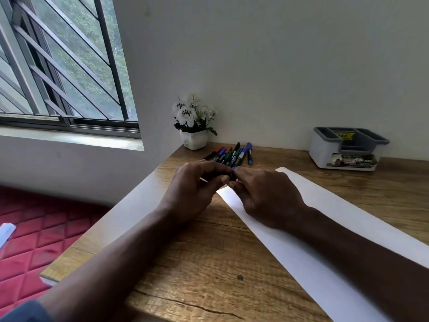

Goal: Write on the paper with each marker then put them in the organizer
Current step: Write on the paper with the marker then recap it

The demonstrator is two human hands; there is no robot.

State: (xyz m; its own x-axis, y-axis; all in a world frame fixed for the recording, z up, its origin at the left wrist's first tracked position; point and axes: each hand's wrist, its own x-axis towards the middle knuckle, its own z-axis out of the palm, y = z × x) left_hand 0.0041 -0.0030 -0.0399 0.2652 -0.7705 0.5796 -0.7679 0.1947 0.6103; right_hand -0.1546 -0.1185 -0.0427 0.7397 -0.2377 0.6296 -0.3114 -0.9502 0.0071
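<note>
Both hands meet above the near corner of a white sheet of paper [329,219] on the wooden desk [209,263]. My left hand [195,189] is closed around the dark barrel of a marker [228,176]. My right hand [262,194] pinches that marker's blue-capped end; most of the marker is hidden by fingers. Several more markers [232,155] with red, blue, green and black caps lie in a loose pile at the back of the desk. The grey organizer [325,149] stands at the back right, its compartments showing no markers.
A small white pot of white flowers [195,126] stands in the back corner against the wall, left of the marker pile. The desk's left edge drops to a red quilted surface [46,233]. A barred window [58,66] is at the upper left.
</note>
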